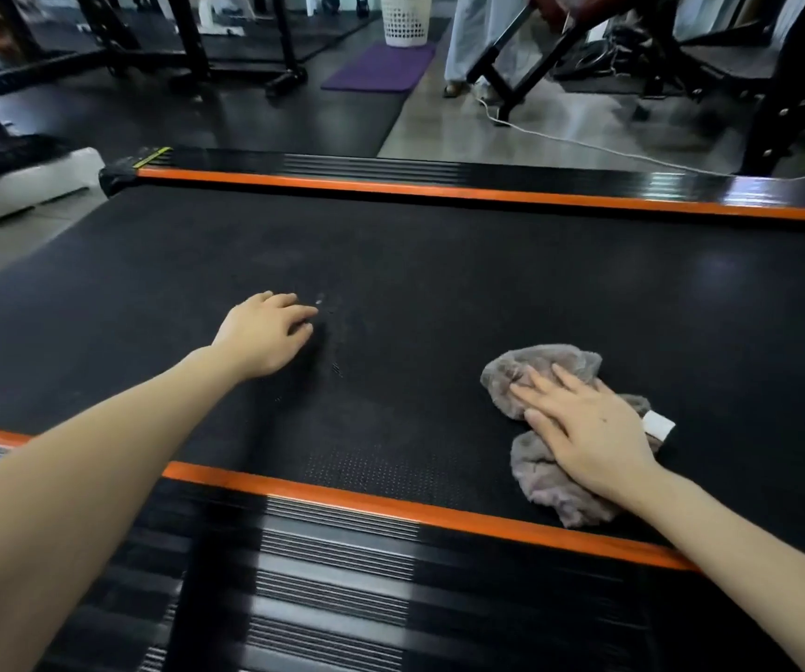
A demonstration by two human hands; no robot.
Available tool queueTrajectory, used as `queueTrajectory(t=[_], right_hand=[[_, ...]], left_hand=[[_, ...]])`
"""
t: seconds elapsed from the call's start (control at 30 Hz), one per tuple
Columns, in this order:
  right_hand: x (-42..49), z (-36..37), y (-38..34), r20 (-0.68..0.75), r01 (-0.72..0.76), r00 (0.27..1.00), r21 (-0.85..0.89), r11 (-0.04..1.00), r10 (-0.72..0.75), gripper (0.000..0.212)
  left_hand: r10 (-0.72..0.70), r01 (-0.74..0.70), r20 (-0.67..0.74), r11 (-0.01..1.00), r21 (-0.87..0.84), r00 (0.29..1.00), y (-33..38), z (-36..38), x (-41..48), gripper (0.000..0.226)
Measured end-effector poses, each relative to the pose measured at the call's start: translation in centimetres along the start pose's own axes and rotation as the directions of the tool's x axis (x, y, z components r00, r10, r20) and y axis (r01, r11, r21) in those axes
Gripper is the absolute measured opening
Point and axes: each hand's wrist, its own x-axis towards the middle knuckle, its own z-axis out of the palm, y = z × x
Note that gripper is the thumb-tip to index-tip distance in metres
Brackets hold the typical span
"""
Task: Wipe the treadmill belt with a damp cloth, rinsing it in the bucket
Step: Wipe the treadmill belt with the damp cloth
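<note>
So here's what I've got on my feed. Way off on the left, past the far left corner of the treadmill belt [439, 283], there's a low white platform [22, 186] sitting on the floor. The belt itself is black and textured and fills most of the view. There's a far orange strip [439, 191] along its far edge, a near orange strip [390, 502] along the near edge, and a ribbed black side rail [342, 574] closest to me.

Left hand [269, 334] is out on the left half of the belt, about midway between the near and far edges. It's palm down with the fingers loosely bent and the fingertips on the belt, and there's nothing in it. Just beside those fingertips there are a couple of pale specks [320, 299] on the belt.

Beyond the far edge, around the middle, a purple mat [381, 67] lies on the floor with a white slotted basket [406, 19] right behind it. Someone's legs in light trousers [463, 41] stand just to the right of that.

Moving right, the cloth [550, 368] is a crumpled grey-brown towel thing on the right half of the belt. It's closer to the near edge, and its lower end reaches right up to the near orange strip. Right hand [589, 424] lies flat on top of it, fingers straight and spread, pressing down rather than gripping. A small white tag [658, 425] sticks out of the cloth on the right side of the hand. A white cable [584, 143] runs across the floor beyond the far right stretch of the belt.
</note>
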Motion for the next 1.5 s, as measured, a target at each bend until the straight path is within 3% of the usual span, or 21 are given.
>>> queueTrajectory(t=[0.23, 0.47, 0.57, 0.63, 0.7, 0.77, 0.83, 0.93, 1.03, 1.17, 1.23, 1.3, 1.4, 1.43, 1.5], right_hand=[[2.6, 0.2, -9.6, 0.065, 0.012, 0.998, -0.006, 1.000, -0.011, 0.043], [12.0, 2.5, -29.1, 0.072, 0.313, 0.947, -0.002, 0.950, -0.312, 0.042], [13.7, 3.2, -31.4, 0.040, 0.373, 0.926, 0.057, 0.926, -0.375, 0.039], [13.7, 3.1, -29.2, -0.007, 0.295, 0.955, 0.106, 0.950, -0.296, 0.038], [14.3, 2.7, -24.7, -0.049, 0.018, 0.999, 0.071, 0.997, -0.014, 0.038], [15.6, 1.7, -20.5, -0.018, -0.318, 0.948, 0.005, 0.948, 0.318, 0.041], [17.7, 1.2, -19.4, 0.006, -0.487, 0.874, -0.004, 0.874, 0.487, 0.043], [21.2, 2.3, -23.5, -0.068, -0.420, 0.906, -0.008, 0.908, 0.419, 0.043], [20.8, 3.6, -28.9, -0.101, -0.143, 0.985, 0.000, 0.990, 0.142, 0.041], [13.1, 3.0, -28.6, -0.049, 0.182, 0.983, 0.057, 0.982, -0.179, 0.040], [11.5, 2.3, -24.8, -0.061, 0.085, 0.995, 0.045, 0.995, -0.082, 0.039], [12.7, 1.7, -20.9, -0.065, -0.193, 0.979, 0.016, 0.981, 0.194, 0.038], [18.9, 1.2, -19.1, -0.071, -0.519, 0.853, -0.018, 0.854, 0.517, 0.044], [21.3, 1.5, -19.7, -0.073, -0.532, 0.845, -0.029, 0.846, 0.529, 0.046], [25.3, 2.5, -22.6, -0.088, -0.414, 0.908, -0.047, 0.909, 0.409, 0.046]], left_hand=[[0.033, -0.033, 0.014, 0.999, -0.008, 0.999, -8.4, 1.1, 2.2, 0.046], [0.057, -0.058, 0.036, 0.998, 0.024, 0.998, -16.9, 2.4, 5.3, 0.049], [0.069, -0.069, 0.020, 0.997, -0.019, 0.997, -18.6, 3.6, 6.2, 0.050], [0.081, -0.079, 0.036, 0.995, -0.055, 0.996, -19.1, 4.0, 6.7, 0.051], [0.110, -0.109, 0.024, 0.993, -0.041, 0.994, -19.3, 4.4, 6.9, 0.053], [0.137, -0.137, 0.012, 0.991, 0.000, 0.991, -19.3, 4.8, 6.9, 0.055], [0.142, -0.142, 0.016, 0.990, -0.007, 0.990, -19.2, 4.9, 6.7, 0.055], [0.144, -0.144, -0.002, 0.989, -0.023, 0.990, -19.0, 4.8, 6.6, 0.055], [0.132, -0.133, -0.043, 0.991, -0.026, 0.990, -19.0, 4.9, 6.6, 0.054], [0.141, -0.146, -0.068, 0.987, -0.063, 0.988, -19.2, 4.7, 6.4, 0.054], [0.151, -0.156, -0.072, 0.985, -0.077, 0.986, -19.8, 4.7, 6.2, 0.054], [0.168, -0.172, -0.063, 0.983, -0.071, 0.984, -20.3, 4.8, 5.9, 0.055], [0.169, -0.170, -0.038, 0.984, -0.051, 0.985, -20.2, 4.8, 5.7, 0.055], [0.159, -0.161, -0.038, 0.986, -0.042, 0.987, -20.0, 4.9, 5.5, 0.055], [0.145, -0.146, -0.057, 0.989, -0.022, 0.988, -19.8, 5.0, 5.5, 0.054]])
